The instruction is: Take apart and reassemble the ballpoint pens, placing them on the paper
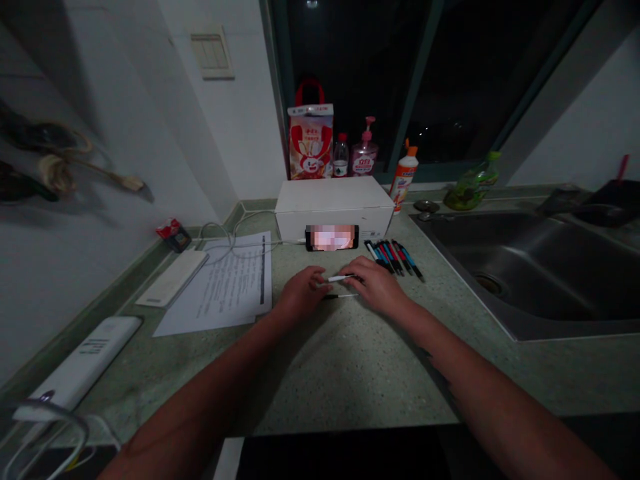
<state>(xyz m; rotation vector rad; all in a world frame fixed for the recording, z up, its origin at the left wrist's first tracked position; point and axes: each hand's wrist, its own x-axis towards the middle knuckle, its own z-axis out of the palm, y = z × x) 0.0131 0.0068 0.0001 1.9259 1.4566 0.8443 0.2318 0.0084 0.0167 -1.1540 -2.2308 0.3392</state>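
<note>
Between my hands, over the counter [320, 373], is a slim white pen barrel [340, 278] with a dark part at its right end. My right hand [381, 287] pinches this barrel from the right. At its left end are the curled fingers of my left hand [300, 293]; they are closed, and what they hold is too small to make out. Just below the fingers lies a thin pen part [345, 296], dark at the left and pale at the right, partly hidden by my hands. Beyond my right hand, several pens [395, 257] lie side by side, with black, blue, red and white parts.
A phone [332, 238] leans on a white box [335, 200]. Printed paper [235, 287], a flat white device [173, 279] and a power strip [85, 363] lie left. A steel sink [500, 327] is right. Bottles [404, 177] and a red bag [311, 143] stand behind.
</note>
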